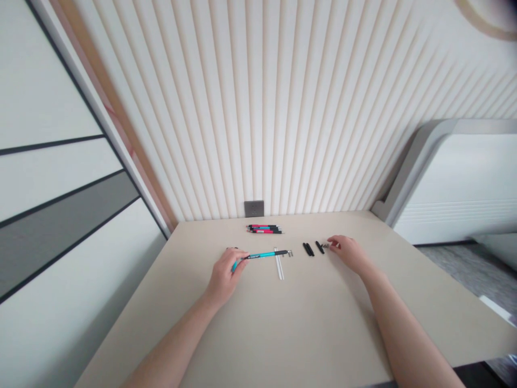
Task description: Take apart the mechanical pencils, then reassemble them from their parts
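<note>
My left hand [226, 269] is closed around the rear part of a turquoise pen [262, 255] with a black grip section, which points right just over the table. Beneath and beside the pen lie thin white rods [279, 267] and a few tiny metal pieces [290, 254]. My right hand [345, 251] rests on the table farther right, fingertips pinched at some small silvery parts [325, 246]; whether one is between them is too small to tell. Just left of those fingertips are a short black tube [319, 247] and a pair of similar black tubes [308, 249].
Several pens [264, 229] in pink, blue and black lie in a row near the back of the beige table [258, 334]. A dark wall socket [254, 208] sits behind them on the ribbed wall. To the right stands a white headboard [460, 178]; a white cabinet [68, 280] is at left.
</note>
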### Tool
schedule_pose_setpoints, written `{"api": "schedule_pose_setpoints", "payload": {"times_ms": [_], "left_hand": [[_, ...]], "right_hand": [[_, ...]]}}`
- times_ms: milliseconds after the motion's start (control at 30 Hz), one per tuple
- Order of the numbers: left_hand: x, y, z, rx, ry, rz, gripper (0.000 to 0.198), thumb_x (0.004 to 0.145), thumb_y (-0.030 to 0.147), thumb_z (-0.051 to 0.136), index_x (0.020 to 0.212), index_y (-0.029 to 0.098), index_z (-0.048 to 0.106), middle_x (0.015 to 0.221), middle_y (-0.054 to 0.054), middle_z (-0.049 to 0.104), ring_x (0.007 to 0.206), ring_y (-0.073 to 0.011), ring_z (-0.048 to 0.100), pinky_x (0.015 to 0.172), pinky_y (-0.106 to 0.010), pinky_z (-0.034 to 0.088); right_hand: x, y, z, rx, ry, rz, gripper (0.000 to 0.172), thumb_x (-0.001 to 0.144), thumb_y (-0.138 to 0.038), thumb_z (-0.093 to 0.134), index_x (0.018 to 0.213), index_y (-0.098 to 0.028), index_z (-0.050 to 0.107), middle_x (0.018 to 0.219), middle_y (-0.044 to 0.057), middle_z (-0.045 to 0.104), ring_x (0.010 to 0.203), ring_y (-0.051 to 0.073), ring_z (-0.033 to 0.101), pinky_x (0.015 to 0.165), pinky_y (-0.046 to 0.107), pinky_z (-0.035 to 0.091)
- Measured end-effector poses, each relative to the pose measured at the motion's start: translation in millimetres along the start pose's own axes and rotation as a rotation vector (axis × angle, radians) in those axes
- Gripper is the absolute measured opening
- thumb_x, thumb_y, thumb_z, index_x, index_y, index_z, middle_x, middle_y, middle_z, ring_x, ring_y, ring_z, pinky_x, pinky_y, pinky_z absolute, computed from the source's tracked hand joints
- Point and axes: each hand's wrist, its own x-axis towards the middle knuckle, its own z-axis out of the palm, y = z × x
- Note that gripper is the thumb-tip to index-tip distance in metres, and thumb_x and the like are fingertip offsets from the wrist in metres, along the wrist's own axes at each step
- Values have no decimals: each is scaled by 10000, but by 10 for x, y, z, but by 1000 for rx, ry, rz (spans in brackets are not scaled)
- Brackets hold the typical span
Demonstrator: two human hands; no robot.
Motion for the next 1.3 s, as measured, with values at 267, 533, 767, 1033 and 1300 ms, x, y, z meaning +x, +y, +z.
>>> {"api": "schedule_pose_setpoints", "payload": {"times_ms": [267,533,767,1033,1300], "left_hand": [[-8,-11,7,13,-35,-11,87,934,222,540,975,203,615,889,-44,642,858,-179,621,766,-308,509],[-13,-9,8,12,-42,-4,85,933,204,546,989,207,610,901,-41,639,868,-177,617,774,-307,505],[-23,-34,20,-1,-38,-4,103,933,205,547,1007,209,619,906,-42,644,878,-182,623,786,-312,503],[-24,-3,18,-28,-28,16,116,929,174,548,1014,202,622,909,-42,647,884,-177,623,789,-300,499],[-25,-18,27,-10,-80,31,110,927,180,555,1006,204,627,896,-43,658,879,-183,615,792,-314,500]], "right_hand": [[25,-30,33,29,5,-17,314,804,-175,550,1083,-197,691,946,67,727,861,209,652,773,302,451],[-16,-43,8,49,26,-28,359,795,-163,545,1131,-195,665,940,63,716,818,200,643,763,305,451],[-134,-527,-117,236,227,-128,318,883,-303,492,1133,-186,651,983,79,698,836,204,623,792,333,458],[-418,-1351,217,634,-28,-260,433,979,-460,352,978,-185,687,932,73,706,867,206,626,731,296,452],[-433,-1360,290,571,-124,-302,413,966,-420,403,702,-181,612,730,33,640,702,176,571,670,290,404]]}}
